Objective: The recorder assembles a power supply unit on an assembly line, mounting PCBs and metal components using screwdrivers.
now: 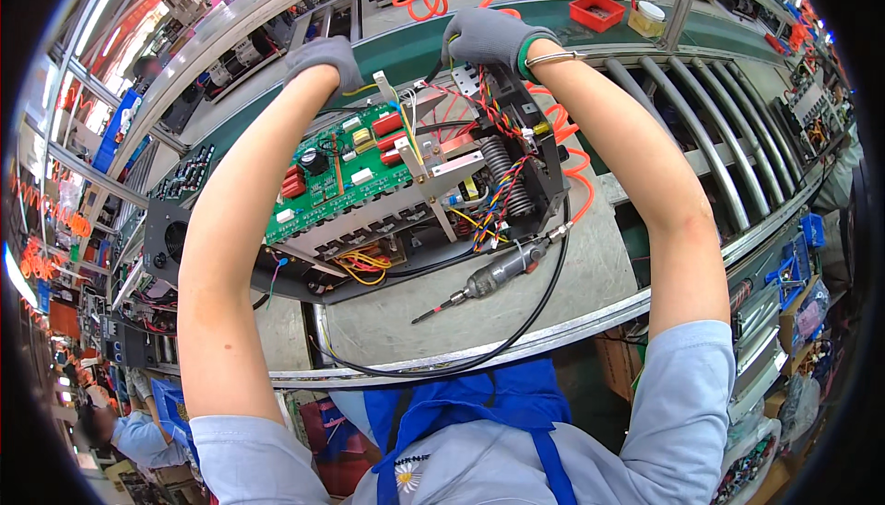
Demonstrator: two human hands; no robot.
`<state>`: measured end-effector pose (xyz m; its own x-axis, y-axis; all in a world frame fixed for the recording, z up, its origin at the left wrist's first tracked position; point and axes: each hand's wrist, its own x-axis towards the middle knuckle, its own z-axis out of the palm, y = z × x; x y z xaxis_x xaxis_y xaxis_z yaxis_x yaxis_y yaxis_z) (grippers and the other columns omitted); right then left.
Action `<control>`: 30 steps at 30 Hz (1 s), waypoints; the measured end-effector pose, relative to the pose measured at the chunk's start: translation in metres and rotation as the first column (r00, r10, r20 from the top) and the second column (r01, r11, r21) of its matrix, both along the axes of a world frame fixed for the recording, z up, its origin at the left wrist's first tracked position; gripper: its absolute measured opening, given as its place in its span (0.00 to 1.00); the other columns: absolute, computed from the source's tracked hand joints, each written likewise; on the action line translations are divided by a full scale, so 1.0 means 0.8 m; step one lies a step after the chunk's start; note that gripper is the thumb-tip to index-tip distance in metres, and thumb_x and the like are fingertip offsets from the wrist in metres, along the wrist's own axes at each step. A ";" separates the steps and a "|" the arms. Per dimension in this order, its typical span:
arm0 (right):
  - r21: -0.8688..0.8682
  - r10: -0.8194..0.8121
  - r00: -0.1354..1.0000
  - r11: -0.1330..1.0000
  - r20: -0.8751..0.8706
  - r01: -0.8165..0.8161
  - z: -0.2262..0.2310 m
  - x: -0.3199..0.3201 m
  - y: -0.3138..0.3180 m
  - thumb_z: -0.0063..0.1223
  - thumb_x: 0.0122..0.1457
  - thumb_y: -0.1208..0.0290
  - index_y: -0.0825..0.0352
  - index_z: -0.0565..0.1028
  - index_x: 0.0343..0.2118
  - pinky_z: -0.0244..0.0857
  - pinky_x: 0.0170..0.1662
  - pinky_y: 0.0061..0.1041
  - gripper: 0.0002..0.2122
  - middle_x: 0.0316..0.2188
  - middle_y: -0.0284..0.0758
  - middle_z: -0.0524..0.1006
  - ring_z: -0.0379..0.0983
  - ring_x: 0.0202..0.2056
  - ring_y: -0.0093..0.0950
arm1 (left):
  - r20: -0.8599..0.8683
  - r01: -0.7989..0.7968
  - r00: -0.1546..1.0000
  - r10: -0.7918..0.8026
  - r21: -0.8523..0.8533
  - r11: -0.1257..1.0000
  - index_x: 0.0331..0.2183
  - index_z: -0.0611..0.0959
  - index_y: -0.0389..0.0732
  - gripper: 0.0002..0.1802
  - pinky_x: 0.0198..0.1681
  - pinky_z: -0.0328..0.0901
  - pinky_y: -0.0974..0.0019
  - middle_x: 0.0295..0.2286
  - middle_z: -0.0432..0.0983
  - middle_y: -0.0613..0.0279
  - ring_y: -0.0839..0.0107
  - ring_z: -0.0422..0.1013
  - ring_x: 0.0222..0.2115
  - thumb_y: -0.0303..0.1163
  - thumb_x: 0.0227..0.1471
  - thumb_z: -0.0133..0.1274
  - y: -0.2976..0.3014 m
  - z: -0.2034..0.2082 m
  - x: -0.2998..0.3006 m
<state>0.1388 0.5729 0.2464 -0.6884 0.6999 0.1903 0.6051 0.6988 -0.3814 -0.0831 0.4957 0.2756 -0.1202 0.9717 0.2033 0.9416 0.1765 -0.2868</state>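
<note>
The gloved left hand (324, 61) is at the unit's far left edge, the gloved right hand (495, 40) at its far right; both are bent over, their fingertips hidden, so I cannot tell whether they pinch anything. The unit (398, 210) lies nearer than both hands, between the forearms, its green board (334, 199) on the left. Nearer still, a screwdriver (498, 271) rests on the bench (387, 332). Rollers (693, 136) stand right, a red tray (599, 26) far right.
</note>
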 end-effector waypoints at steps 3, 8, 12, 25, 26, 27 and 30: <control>-0.011 0.005 1.000 1.000 0.006 -0.005 0.006 -0.003 -0.010 0.54 0.45 0.65 0.62 0.81 0.35 0.70 0.39 0.33 0.14 0.31 0.41 0.80 0.77 0.32 0.37 | -0.037 0.317 0.948 -0.316 0.064 0.946 0.38 0.84 0.43 0.18 0.45 0.68 0.59 0.35 0.79 0.50 0.54 0.75 0.40 0.38 0.43 0.53 0.011 -0.015 -0.018; -0.056 -0.014 1.000 0.998 0.023 0.016 0.012 -0.007 -0.016 0.53 0.45 0.65 0.61 0.82 0.35 0.70 0.41 0.32 0.14 0.32 0.41 0.80 0.77 0.34 0.38 | 0.567 0.477 0.799 -0.201 -0.392 0.786 0.31 0.84 0.44 0.13 0.34 0.66 0.62 0.30 0.81 0.56 0.67 0.75 0.30 0.38 0.45 0.49 0.049 -0.013 -0.049; -0.012 -0.081 0.995 0.997 0.053 0.081 0.007 0.003 -0.013 0.53 0.45 0.66 0.61 0.81 0.33 0.70 0.41 0.33 0.13 0.33 0.41 0.80 0.77 0.34 0.38 | 0.810 0.373 0.516 0.279 -0.505 0.778 0.42 0.82 0.48 0.20 0.36 0.64 0.70 0.32 0.81 0.55 0.75 0.73 0.31 0.43 0.46 0.51 0.029 -0.002 0.032; 0.434 0.127 0.991 0.891 0.038 -0.131 0.026 -0.004 -0.086 0.51 0.47 0.63 0.61 0.79 0.38 0.63 0.48 0.33 0.15 0.38 0.35 0.77 0.73 0.42 0.33 | 0.983 -0.125 0.044 0.177 -0.170 0.977 0.35 0.76 0.36 0.10 0.24 0.68 0.62 0.30 0.81 0.60 0.73 0.73 0.19 0.30 0.53 0.46 0.013 -0.011 0.012; 0.562 0.202 0.976 0.799 0.085 -0.215 0.036 -0.001 -0.104 0.52 0.46 0.64 0.60 0.79 0.38 0.58 0.52 0.34 0.15 0.37 0.33 0.78 0.71 0.44 0.32 | 0.980 -0.139 0.101 0.170 -0.156 0.978 0.34 0.78 0.36 0.10 0.25 0.69 0.61 0.28 0.82 0.57 0.69 0.75 0.21 0.30 0.52 0.47 0.012 -0.008 0.007; 0.563 0.213 0.973 0.795 0.092 -0.227 0.038 -0.010 -0.110 0.52 0.46 0.64 0.60 0.79 0.38 0.58 0.52 0.34 0.15 0.37 0.33 0.78 0.71 0.44 0.32 | 0.981 -0.148 0.093 0.169 -0.154 0.977 0.34 0.78 0.36 0.10 0.25 0.69 0.61 0.28 0.82 0.57 0.69 0.75 0.21 0.30 0.52 0.47 0.026 -0.021 -0.024; 0.555 0.198 0.895 0.724 0.401 -0.409 0.021 -0.055 -0.104 0.57 0.42 0.68 0.59 0.81 0.32 0.57 0.51 0.34 0.11 0.33 0.31 0.78 0.70 0.44 0.32 | 0.679 0.079 0.732 -0.059 0.001 0.997 0.31 0.82 0.32 0.15 0.31 0.71 0.64 0.29 0.80 0.47 0.60 0.78 0.29 0.35 0.52 0.48 0.060 -0.063 -0.097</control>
